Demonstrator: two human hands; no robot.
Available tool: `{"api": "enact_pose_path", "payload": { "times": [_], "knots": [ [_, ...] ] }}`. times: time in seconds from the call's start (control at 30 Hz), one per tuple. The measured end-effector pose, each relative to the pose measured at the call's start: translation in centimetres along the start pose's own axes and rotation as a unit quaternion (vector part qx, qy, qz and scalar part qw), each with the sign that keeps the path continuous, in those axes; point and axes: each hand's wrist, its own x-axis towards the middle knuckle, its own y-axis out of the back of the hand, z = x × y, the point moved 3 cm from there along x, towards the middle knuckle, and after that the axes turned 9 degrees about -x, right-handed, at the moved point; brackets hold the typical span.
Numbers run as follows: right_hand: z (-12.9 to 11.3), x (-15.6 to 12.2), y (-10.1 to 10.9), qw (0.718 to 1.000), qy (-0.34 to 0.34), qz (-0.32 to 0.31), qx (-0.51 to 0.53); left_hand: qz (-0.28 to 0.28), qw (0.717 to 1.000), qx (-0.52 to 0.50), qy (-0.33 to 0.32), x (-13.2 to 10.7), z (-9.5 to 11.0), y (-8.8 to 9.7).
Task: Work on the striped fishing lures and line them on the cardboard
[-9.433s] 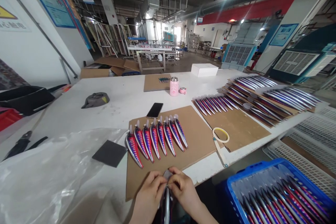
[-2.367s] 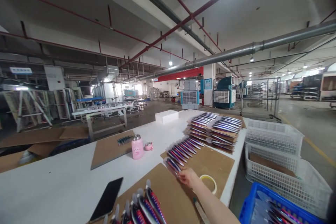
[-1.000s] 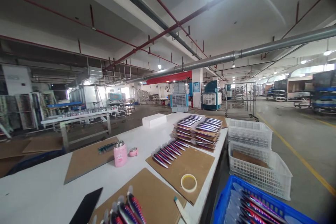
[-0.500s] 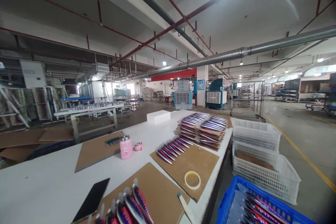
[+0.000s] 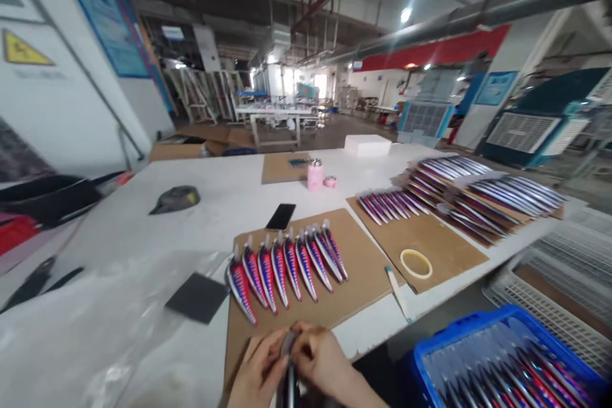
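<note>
Close to the front edge of the white table, my left hand (image 5: pixel 258 366) is closed around a fishing lure (image 5: pixel 289 389) with a dark, shiny body. The fingers of my right hand (image 5: pixel 322 360) pinch at its pale lip end, right against the left fingers. Part of the lure is hidden by both hands. Just beyond them, a row of several red, blue and silver lures (image 5: pixel 291 268) lies on a cardboard sheet (image 5: pixel 363 245), clear lips pointing away from me. A white flat tool (image 5: pixel 398 296) with a teal tip rests at the sheet's right edge.
To the right stands a blue basket (image 5: pixel 425 347) of lures. A tape roll (image 5: pixel 415 254) lies on another cardboard sheet (image 5: pixel 452 248), near stacked lures (image 5: pixel 516 194). Farther off are a phone (image 5: pixel 281 216), a pink bottle (image 5: pixel 315 176), a cap (image 5: pixel 176 199) and a dark square sheet (image 5: pixel 198 298).
The view has swung left and down. Both my hands and the lure they hold now show at the bottom; before, neither hand was in view.
</note>
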Motion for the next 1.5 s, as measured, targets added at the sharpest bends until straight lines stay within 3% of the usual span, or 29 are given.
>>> {"api": "enact_pose_path", "payload": {
  "times": [0.23,0.5,1.07,1.3,1.5],
  "knots": [
    [0.6,-0.3,0.7,0.999,0.003,0.023,0.029,-0.052,0.998,0.037,0.028,0.7,1.6,0.1],
    [0.3,-0.2,0.9,0.999,0.008,0.027,0.037,-0.140,0.986,0.062,0.072,1.2,1.1,-0.4],
    [0.3,-0.5,1.2,1.000,0.015,0.013,0.023,-0.102,0.977,0.184,0.041,1.4,1.7,-1.2],
    [-0.1,-0.8,0.9,0.998,-0.008,0.063,0.025,-0.109,0.979,0.173,-0.002,1.0,1.3,-0.8],
    [-0.2,-0.9,0.9,0.997,0.009,0.073,0.035,-0.016,0.986,0.161,-0.036,0.7,-0.2,-0.7]
  ]
}}
